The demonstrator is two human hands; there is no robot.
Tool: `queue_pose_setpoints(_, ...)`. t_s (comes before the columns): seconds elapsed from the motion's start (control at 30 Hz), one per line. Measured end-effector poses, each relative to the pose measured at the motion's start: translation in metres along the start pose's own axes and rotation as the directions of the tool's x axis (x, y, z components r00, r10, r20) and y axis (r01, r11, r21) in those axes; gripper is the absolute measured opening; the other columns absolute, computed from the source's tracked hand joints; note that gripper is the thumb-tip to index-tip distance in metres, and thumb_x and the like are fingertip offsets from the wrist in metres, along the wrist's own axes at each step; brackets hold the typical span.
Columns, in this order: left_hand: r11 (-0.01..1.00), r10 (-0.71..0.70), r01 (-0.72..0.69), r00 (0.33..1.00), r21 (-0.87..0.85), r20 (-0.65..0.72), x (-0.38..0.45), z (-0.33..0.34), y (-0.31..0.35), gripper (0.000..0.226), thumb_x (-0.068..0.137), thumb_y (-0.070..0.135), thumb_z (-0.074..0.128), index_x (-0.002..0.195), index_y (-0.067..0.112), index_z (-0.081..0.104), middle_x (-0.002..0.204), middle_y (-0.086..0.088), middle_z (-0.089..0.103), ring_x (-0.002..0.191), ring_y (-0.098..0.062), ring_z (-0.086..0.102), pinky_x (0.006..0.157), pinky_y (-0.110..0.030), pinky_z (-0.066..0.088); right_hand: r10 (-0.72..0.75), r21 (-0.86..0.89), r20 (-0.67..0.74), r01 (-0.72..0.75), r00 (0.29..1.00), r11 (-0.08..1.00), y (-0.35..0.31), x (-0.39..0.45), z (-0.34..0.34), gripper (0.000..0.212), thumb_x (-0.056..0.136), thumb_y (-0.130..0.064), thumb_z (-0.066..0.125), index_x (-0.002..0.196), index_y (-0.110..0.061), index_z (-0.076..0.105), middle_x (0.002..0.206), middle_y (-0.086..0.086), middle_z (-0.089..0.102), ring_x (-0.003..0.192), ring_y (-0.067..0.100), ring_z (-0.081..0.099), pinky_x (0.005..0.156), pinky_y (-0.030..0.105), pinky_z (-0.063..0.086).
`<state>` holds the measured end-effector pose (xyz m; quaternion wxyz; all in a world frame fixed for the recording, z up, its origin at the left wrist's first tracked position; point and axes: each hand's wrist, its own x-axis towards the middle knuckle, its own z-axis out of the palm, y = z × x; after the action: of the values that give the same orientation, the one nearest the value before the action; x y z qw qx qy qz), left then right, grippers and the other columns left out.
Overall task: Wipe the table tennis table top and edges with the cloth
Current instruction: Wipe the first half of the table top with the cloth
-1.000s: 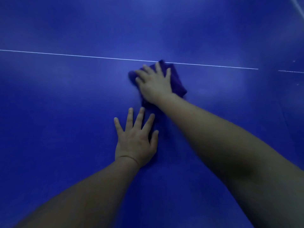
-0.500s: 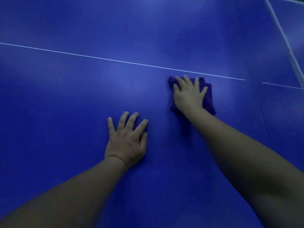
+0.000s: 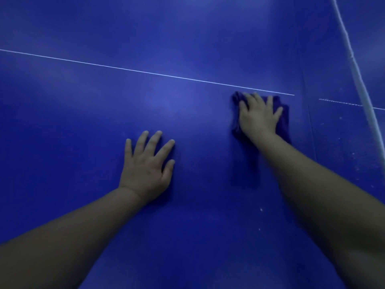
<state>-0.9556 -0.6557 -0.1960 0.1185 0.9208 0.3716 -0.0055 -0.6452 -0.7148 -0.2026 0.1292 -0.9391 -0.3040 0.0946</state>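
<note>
Right hand (image 3: 257, 116) on cloth (image 3: 283, 119), right of left hand (image 3: 145, 163).

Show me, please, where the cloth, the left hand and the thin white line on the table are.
cloth (image 3: 283, 119): head view, its bare right part beside the right hand.
left hand (image 3: 145, 165): head view, back of the hand.
white line (image 3: 145, 72): head view, its middle stretch.

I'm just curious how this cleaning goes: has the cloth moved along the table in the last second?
Yes. The cloth under the right hand has slid rightward along the thin white line, from about its middle to near its right end by the table's seam.
</note>
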Motion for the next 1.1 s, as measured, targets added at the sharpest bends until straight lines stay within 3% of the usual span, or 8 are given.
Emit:
queue_pose_setpoints(0.1,0.999,0.033,-0.033,0.999,-0.021,-0.003,0.015,0.012,0.036,0.066,0.092,0.055,0.023,0.152,0.031,0.035,0.163,-0.003,0.024,0.151,-0.029,0.012,0.119,-0.059,0.004,-0.223,-0.063,0.069,0.227,0.972,0.972,-0.018,0.005,0.006,0.047,0.104,-0.047,0.031,0.15,-0.037,0.037,0.163,-0.01,0.024,0.153,0.03,0.007,0.119,0.063,-0.002)
queue_pose_setpoints(0.2,1.0,0.018,-0.018,1.0,-0.01,0.012,0.025,0.025,0.059,0.066,0.093,0.055,0.022,0.154,0.033,0.027,0.165,-0.001,0.017,0.151,-0.027,0.006,0.119,-0.06,-0.002,-0.454,-0.089,0.094,0.462,0.886,0.882,0.013,-0.047,0.004,0.047,0.103,-0.049,0.036,0.148,-0.038,0.042,0.161,-0.01,0.03,0.152,0.028,0.014,0.119,0.059,0.001)
queue_pose_setpoints(0.33,1.0,0.005,-0.006,1.0,0.016,0.007,0.025,0.029,0.061,0.065,0.093,0.056,0.021,0.154,0.034,0.027,0.164,0.0,0.017,0.151,-0.027,0.003,0.118,-0.062,-0.004,-0.347,-0.086,0.088,0.354,0.934,0.931,0.061,-0.051,-0.009,0.047,0.103,-0.048,0.04,0.148,-0.037,0.042,0.16,-0.008,0.032,0.152,0.029,0.015,0.12,0.058,0.002)
queue_pose_setpoints(0.5,1.0,-0.001,0.001,1.0,0.019,0.018,0.026,0.027,0.063,0.065,0.093,0.057,0.021,0.153,0.035,0.03,0.163,0.0,0.02,0.151,-0.027,0.005,0.118,-0.062,-0.003,-0.139,-0.065,0.052,0.142,0.989,0.988,0.018,0.027,-0.005,0.049,0.103,-0.05,0.029,0.151,-0.04,0.033,0.164,-0.007,0.021,0.153,0.032,0.005,0.118,0.064,-0.002)
queue_pose_setpoints(0.7,1.0,0.006,-0.007,1.0,-0.03,-0.011,0.027,0.023,0.063,0.063,0.091,0.054,0.029,0.148,0.03,0.042,0.16,-0.004,0.03,0.149,-0.03,0.017,0.117,-0.064,0.003,-0.49,-0.097,0.133,0.503,0.862,0.859,-0.001,-0.061,0.009,0.048,0.1,-0.051,0.033,0.146,-0.041,0.043,0.16,-0.009,0.033,0.151,0.031,0.017,0.118,0.064,0.006)
queue_pose_setpoints(0.83,0.999,0.009,-0.009,1.0,-0.046,-0.019,0.026,0.021,0.063,0.061,0.091,0.052,0.034,0.147,0.029,0.045,0.159,-0.005,0.032,0.149,-0.03,0.018,0.117,-0.065,0.005,-0.517,-0.082,0.178,0.536,0.837,0.84,0.063,-0.118,-0.01,0.049,0.097,-0.054,0.034,0.143,-0.041,0.049,0.156,-0.009,0.04,0.149,0.031,0.026,0.117,0.063,0.013)
queue_pose_setpoints(1.03,0.998,0.013,-0.015,0.999,-0.053,-0.04,0.025,0.025,0.061,0.055,0.098,0.049,0.042,0.149,0.032,0.04,0.161,-0.002,0.026,0.151,-0.028,0.012,0.119,-0.061,0.0,-0.119,-0.081,0.099,0.127,0.988,0.989,0.021,-0.022,-0.007,0.05,0.102,-0.05,0.031,0.151,-0.043,0.03,0.165,-0.013,0.018,0.153,0.03,0.003,0.117,0.067,-0.002)
queue_pose_setpoints(1.1,0.998,0.017,-0.019,0.999,-0.065,-0.035,0.024,0.025,0.06,0.055,0.097,0.048,0.045,0.15,0.032,0.039,0.162,-0.002,0.025,0.151,-0.027,0.011,0.12,-0.059,0.0,-0.213,-0.084,0.115,0.223,0.97,0.971,-0.005,-0.037,0.004,0.049,0.102,-0.05,0.031,0.151,-0.043,0.031,0.164,-0.013,0.019,0.153,0.031,0.004,0.116,0.068,-0.001)
